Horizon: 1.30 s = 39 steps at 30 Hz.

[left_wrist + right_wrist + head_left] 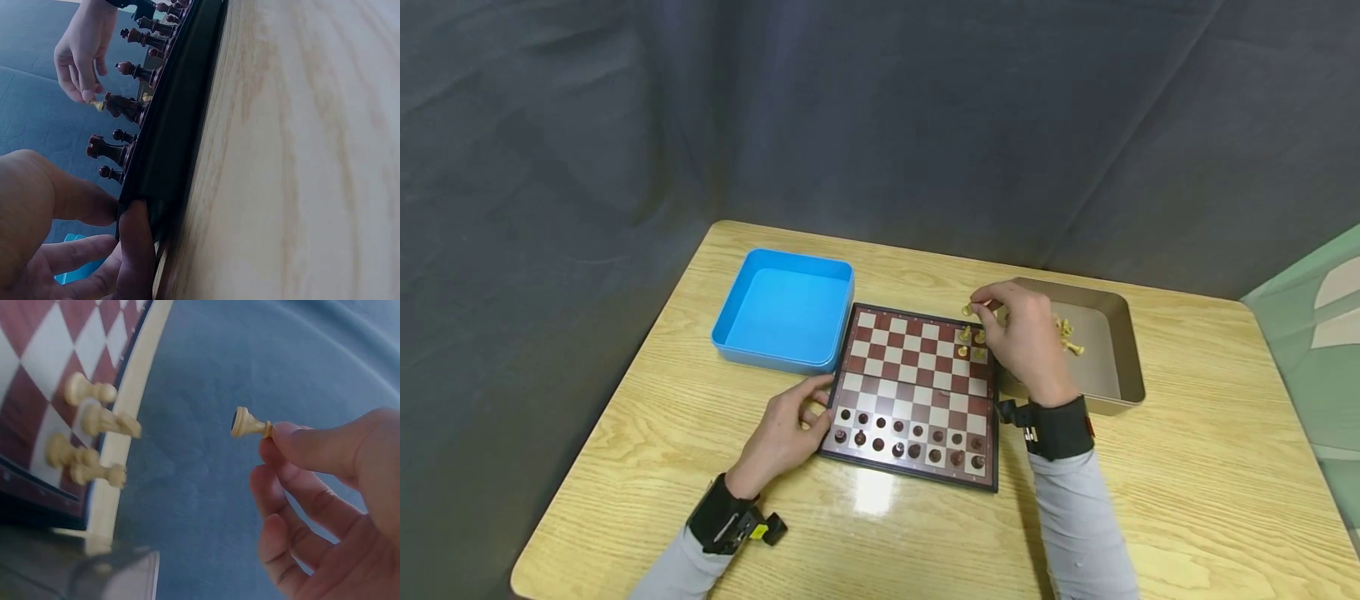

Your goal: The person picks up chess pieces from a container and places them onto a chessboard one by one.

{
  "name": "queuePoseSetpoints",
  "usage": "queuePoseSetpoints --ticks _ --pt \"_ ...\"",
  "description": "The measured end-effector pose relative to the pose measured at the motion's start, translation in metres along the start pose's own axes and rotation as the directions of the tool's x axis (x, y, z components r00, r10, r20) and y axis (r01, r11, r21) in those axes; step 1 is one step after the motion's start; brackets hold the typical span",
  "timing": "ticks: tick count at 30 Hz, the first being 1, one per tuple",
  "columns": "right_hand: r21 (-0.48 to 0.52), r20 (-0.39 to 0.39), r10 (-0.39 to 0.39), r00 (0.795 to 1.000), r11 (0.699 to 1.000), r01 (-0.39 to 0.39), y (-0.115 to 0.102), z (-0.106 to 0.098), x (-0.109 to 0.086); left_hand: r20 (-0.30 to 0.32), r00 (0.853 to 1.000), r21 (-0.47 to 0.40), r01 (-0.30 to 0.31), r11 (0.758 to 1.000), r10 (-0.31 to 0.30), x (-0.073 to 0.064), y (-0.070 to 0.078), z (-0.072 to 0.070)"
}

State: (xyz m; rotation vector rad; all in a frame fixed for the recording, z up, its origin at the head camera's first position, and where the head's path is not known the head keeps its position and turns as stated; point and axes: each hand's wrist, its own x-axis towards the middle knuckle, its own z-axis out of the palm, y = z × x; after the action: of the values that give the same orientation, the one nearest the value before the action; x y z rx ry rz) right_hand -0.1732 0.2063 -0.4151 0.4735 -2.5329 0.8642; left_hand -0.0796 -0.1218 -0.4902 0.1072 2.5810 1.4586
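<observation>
My right hand point(1024, 337) pinches a cream chess piece point(250, 423) by its top between thumb and forefinger. The piece's head is hidden by the fingertips; its dark base faces the board. It is held in the air past the far right corner of the chessboard point(891, 354). Several cream pieces point(100, 419) stand at that corner. Along the near side, dark brown chess pieces point(122, 109) stand in two rows. My left hand point(784, 429) grips the board's left edge near the front corner, thumb and finger against the rim.
Right of the board stands a brown-grey tray point(1127, 350) with loose cream pieces point(1072, 347) inside, partly behind my right hand. An empty blue tray point(782, 308) sits at the board's far left. Wooden tabletop point(1210, 433) extends to the right; a dark curtain point(925, 125) hangs behind.
</observation>
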Motion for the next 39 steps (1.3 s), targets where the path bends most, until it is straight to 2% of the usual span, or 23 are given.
queuePoseSetpoints --ticks 11,20,27,39 --pt "-0.005 0.129 0.030 0.991 1.000 -0.030 0.007 0.017 -0.003 -0.011 1.000 0.009 -0.022 1.000 0.022 0.001 -0.001 0.000" --pt "-0.026 0.200 0.075 0.977 0.997 -0.071 0.011 0.031 -0.003 -0.005 1.000 0.004 -0.018 1.000 0.018 0.002 -0.001 0.000" --pt "-0.027 0.228 0.101 0.968 0.995 -0.098 0.012 0.035 -0.005 -0.007 1.000 0.010 -0.018 1.000 0.018 0.001 -0.001 0.000" --pt "-0.039 0.230 0.126 0.965 0.992 -0.120 0.012 0.041 -0.005 -0.006 1.000 0.012 -0.020 1.000 0.020 0.000 -0.001 0.000"
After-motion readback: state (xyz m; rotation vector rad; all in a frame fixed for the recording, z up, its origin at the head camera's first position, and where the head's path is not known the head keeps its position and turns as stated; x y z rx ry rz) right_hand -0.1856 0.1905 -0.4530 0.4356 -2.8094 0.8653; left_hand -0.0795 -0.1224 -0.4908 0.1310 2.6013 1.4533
